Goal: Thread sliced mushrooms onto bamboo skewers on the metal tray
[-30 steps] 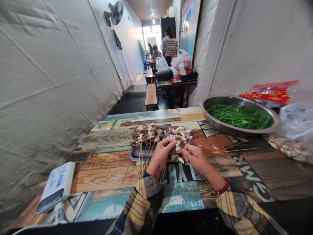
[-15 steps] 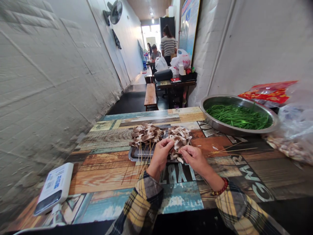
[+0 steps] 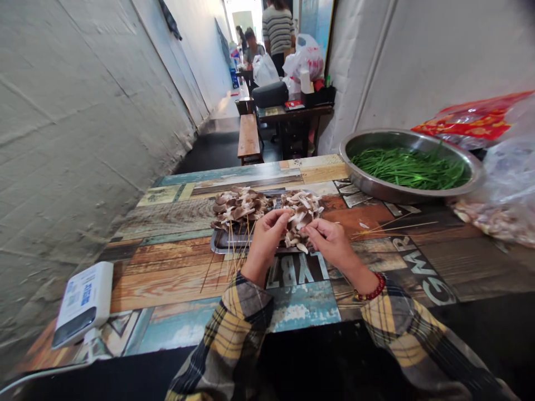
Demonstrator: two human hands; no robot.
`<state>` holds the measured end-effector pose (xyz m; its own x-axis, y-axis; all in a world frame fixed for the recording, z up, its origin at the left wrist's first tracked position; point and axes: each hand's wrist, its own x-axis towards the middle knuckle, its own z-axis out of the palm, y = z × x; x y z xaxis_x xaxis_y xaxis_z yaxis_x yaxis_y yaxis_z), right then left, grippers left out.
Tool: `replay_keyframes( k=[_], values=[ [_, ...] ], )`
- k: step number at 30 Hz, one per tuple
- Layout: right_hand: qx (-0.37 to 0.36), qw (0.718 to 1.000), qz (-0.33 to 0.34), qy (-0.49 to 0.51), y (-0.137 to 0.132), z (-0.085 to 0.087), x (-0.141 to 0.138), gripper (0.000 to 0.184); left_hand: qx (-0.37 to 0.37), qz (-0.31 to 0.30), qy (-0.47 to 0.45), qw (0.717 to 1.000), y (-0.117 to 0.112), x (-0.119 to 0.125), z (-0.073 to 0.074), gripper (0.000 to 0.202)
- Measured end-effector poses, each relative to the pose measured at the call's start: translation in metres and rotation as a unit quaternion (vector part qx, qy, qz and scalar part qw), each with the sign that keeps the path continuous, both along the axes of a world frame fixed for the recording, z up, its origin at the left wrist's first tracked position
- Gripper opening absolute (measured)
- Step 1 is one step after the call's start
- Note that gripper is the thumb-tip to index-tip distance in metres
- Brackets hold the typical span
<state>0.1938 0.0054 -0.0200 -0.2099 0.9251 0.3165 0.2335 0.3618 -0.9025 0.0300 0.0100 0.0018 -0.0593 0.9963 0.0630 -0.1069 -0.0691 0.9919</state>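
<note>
My left hand (image 3: pixel 266 240) and my right hand (image 3: pixel 333 244) are both closed, fingertips pinched, over the front of a dark tray (image 3: pixel 221 240). Between them is a grey-brown oyster mushroom (image 3: pixel 299 219), with the fingertips of each hand at its edges. Whether a skewer runs through it is hidden. Loose pale mushrooms (image 3: pixel 307 199) lie heaped just behind the hands. To the left, a pile of skewered mushrooms (image 3: pixel 239 205) rests on the tray, its thin bamboo skewers (image 3: pixel 231 245) pointing toward me.
Several loose skewers (image 3: pixel 393 227) lie right of my right hand. A steel basin (image 3: pixel 412 195) of green chives (image 3: pixel 412 167) stands at the back right, beside plastic bags (image 3: pixel 510 178). A white payment box (image 3: pixel 83 301) sits front left. Beyond the table are a bench (image 3: pixel 249 135) and people.
The view has tilted down, so everything sits higher in the picture. My hands stay at the mushroom, which now shows more of its cap between the fingertips.
</note>
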Motion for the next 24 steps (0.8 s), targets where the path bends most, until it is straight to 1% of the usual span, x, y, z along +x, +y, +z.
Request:
replay_keyframes(
  k=[2, 4, 6, 7, 9, 11, 13, 15, 17, 20, 22, 24],
  values=[
    [-0.010, 0.999, -0.022, 0.033, 0.003, -0.001, 0.004, 0.027, 0.020, 0.042, 0.052, 0.998, 0.003, -0.006, -0.001, 0.026],
    [-0.025, 0.997, -0.040, 0.064, 0.006, -0.003, 0.007, 0.030, 0.042, 0.067, 0.127, 0.989, 0.005, -0.013, -0.003, 0.023],
    [-0.037, 0.995, -0.045, 0.078, 0.007, -0.003, 0.009, 0.033, 0.067, 0.076, 0.223, 0.970, 0.007, -0.017, -0.006, 0.019],
    [-0.039, 0.995, -0.047, 0.079, 0.008, -0.003, 0.009, 0.034, 0.080, 0.076, 0.275, 0.955, 0.007, -0.018, -0.006, 0.018],
    [-0.039, 0.995, -0.051, 0.074, 0.008, -0.002, 0.009, 0.035, 0.103, 0.058, 0.372, 0.921, 0.006, -0.018, -0.007, 0.017],
    [-0.038, 0.995, -0.054, 0.068, 0.008, -0.001, 0.009, 0.036, 0.113, 0.027, 0.442, 0.890, 0.004, -0.016, -0.007, 0.015],
    [-0.036, 0.996, -0.054, 0.061, 0.008, 0.000, 0.008, 0.036, 0.111, 0.000, 0.482, 0.869, 0.002, -0.013, -0.007, 0.011],
    [-0.029, 0.997, -0.057, 0.053, 0.008, -0.001, 0.008, 0.035, 0.108, -0.014, 0.499, 0.860, 0.001, -0.012, -0.008, 0.008],
    [-0.026, 0.997, -0.056, 0.050, 0.009, -0.001, 0.009, 0.034, 0.108, -0.024, 0.496, 0.861, 0.002, -0.012, -0.010, 0.005],
    [-0.030, 0.997, -0.052, 0.052, 0.009, -0.002, 0.008, 0.034, 0.119, -0.033, 0.459, 0.880, 0.004, -0.012, -0.012, 0.007],
    [-0.034, 0.996, -0.050, 0.058, 0.009, -0.003, 0.007, 0.034, 0.116, -0.018, 0.417, 0.902, 0.006, -0.012, -0.012, 0.007],
    [-0.042, 0.996, -0.041, 0.067, 0.009, -0.004, 0.006, 0.035, 0.092, 0.014, 0.341, 0.935, 0.007, -0.011, -0.011, 0.005]
  ],
)
